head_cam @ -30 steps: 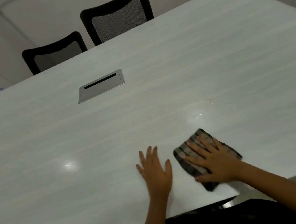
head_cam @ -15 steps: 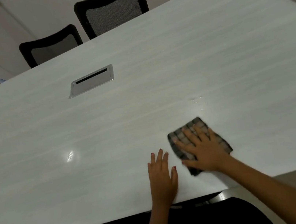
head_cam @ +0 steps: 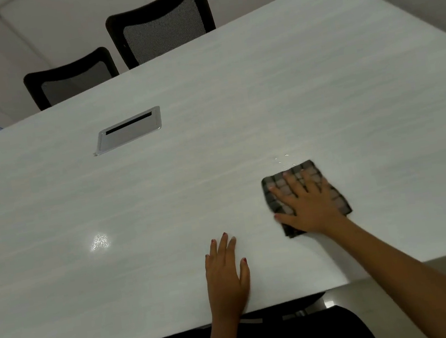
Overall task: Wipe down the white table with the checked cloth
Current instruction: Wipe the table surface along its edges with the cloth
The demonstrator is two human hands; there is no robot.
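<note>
While the left hand (head_cam: 226,278) lies flat with fingers spread on the white table (head_cam: 212,147), the right hand (head_cam: 307,205) presses, fingers splayed, on the folded checked cloth (head_cam: 337,198)

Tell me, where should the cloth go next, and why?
Probably a short push forward: the right hand presses flat on the checked cloth, and small wet droplets glint on the white table just beyond its far edge. The left hand lies flat near the table's front edge.

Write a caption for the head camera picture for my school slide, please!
Right hand presses a checked cloth flat on the white table; left hand rests beside it.
</note>
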